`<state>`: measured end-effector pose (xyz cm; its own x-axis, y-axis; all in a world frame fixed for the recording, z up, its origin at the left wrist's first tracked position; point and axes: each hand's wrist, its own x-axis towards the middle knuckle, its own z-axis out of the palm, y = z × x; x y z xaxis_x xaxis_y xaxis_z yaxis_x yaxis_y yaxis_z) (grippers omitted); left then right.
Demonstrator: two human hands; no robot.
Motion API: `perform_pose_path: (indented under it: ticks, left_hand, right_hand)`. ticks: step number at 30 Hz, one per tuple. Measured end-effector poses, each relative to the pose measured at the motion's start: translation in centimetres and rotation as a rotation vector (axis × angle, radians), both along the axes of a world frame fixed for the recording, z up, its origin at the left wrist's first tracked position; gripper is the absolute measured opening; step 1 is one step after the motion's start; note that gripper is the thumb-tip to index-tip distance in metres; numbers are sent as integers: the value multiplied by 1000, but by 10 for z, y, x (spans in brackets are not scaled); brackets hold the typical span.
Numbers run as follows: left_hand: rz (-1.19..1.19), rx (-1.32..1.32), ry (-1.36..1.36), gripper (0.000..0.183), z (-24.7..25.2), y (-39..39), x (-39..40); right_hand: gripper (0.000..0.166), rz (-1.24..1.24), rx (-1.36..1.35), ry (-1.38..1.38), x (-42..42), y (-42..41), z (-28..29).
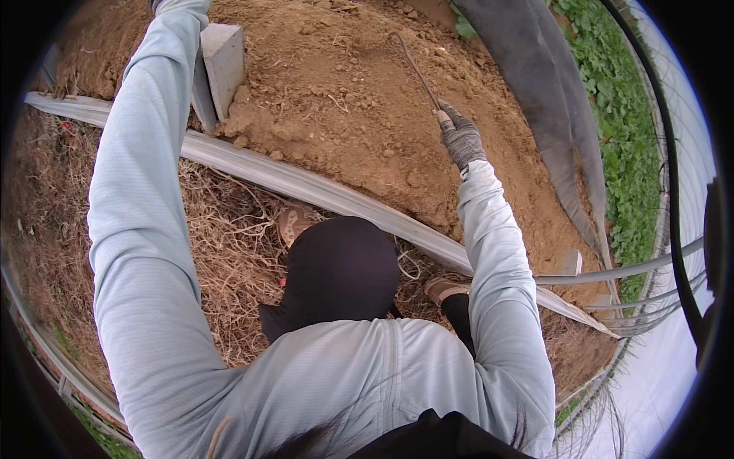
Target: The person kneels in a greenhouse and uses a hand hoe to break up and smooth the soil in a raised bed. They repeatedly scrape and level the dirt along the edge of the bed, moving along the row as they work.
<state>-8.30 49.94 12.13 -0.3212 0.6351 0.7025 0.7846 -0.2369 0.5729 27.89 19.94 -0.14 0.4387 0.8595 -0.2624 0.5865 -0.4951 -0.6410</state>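
Note:
My right hand (pixel 461 137), in a grey knit glove, grips a thin dark metal rod (pixel 417 72). The rod points away from me over bare brown soil (pixel 344 109), and its far tip bends close to the ground. Only a sliver of my left hand (pixel 155 4) shows at the top left rim, so its fingers and anything in them are out of sight. Just right of the left wrist, a pale concrete block (pixel 223 63) stands upright in the soil, with a flat grey post (pixel 202 94) beside it.
A long grey rail (pixel 287 178) crosses between my feet and the soil. Dry roots and straw (pixel 223 269) cover the ground on my side. To the right lie a dark plastic sheet (pixel 533 74) and leafy green plants (pixel 622 132). Curved pipes (pixel 619 272) meet white film (pixel 648 373).

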Motion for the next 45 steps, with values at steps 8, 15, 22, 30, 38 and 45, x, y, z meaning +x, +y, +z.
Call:
perform_pose_path:
  ticks: [8,15,22,30,38,45]
  left_hand:
    - [-38,69,-47,39,-2,5,-1]
    - [23,3,-61,38,-1,2,1]
    - [9,19,-11,38,-7,5,4]
    - [-2,-37,-76,40,-3,0,3]
    - [-76,-38,-112,33,3,-7,-1]
    - [59,-81,-46,37,14,-14,6]
  right_hand:
    - [36,-143,-44,2,60,-184,5]
    - [37,-73,-58,-33,71,-153,-15]
    - [38,-38,-147,-37,46,1,-16]
    - [37,-176,-67,202,31,-9,8]
    - [34,-361,-136,50,107,-187,7]
    - [34,-230,-93,-5,123,-106,-23]
